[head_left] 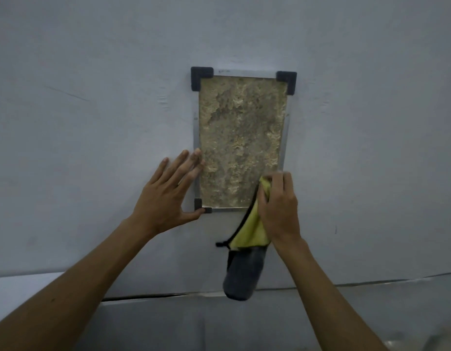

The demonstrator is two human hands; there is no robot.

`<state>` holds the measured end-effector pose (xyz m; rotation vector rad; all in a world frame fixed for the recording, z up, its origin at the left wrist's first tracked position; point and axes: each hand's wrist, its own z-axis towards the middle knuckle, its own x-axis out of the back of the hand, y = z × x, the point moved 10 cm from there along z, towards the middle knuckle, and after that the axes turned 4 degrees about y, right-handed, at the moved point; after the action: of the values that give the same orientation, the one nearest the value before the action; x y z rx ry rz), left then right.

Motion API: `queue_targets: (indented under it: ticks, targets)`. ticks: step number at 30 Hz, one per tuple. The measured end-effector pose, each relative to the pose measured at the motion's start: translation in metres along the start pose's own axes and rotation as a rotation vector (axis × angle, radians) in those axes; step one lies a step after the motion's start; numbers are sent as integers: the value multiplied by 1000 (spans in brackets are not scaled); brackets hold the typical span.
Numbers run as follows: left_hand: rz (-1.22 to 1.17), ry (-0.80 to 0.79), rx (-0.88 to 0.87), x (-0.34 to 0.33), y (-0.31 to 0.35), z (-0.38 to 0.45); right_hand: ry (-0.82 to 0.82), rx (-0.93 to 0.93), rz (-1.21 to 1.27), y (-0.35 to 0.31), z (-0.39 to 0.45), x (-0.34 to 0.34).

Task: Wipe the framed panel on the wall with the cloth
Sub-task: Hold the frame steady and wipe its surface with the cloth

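Note:
A tall framed panel with a rough, mottled tan and grey face hangs on the pale wall, with a thin metal frame and black corner pieces. My left hand lies flat with spread fingers against the wall at the panel's lower left edge, fingertips on the frame and thumb by the bottom left corner. My right hand grips a bunched cloth, yellow-green on one side and dark grey on the other, and presses it on the panel's lower right corner. The cloth's grey end hangs down below the frame.
The pale blue-grey wall fills most of the view. A horizontal seam or ledge runs across below the panel, with a darker grey surface under it.

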<state>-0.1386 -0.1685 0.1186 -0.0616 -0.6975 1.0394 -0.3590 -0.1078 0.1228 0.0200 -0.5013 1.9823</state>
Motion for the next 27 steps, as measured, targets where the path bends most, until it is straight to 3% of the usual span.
queue_targets:
  ticks: [4, 9, 15, 22, 27]
  targets:
    - [-1, 1, 0, 0, 0, 0, 25, 9, 7, -3, 2, -2]
    - [-6, 6, 1, 2, 2, 0, -182, 4, -17, 4, -53, -23]
    - [-5, -10, 7, 0, 0, 0, 40, -4, 30, -12, 10, -4]
    - [-1, 6, 1, 1, 1, 0, -135, 12, -1, 1, -48, -24]
    - [1, 16, 4, 1, 1, 0, -8, 43, 9, -11, 1, -9]
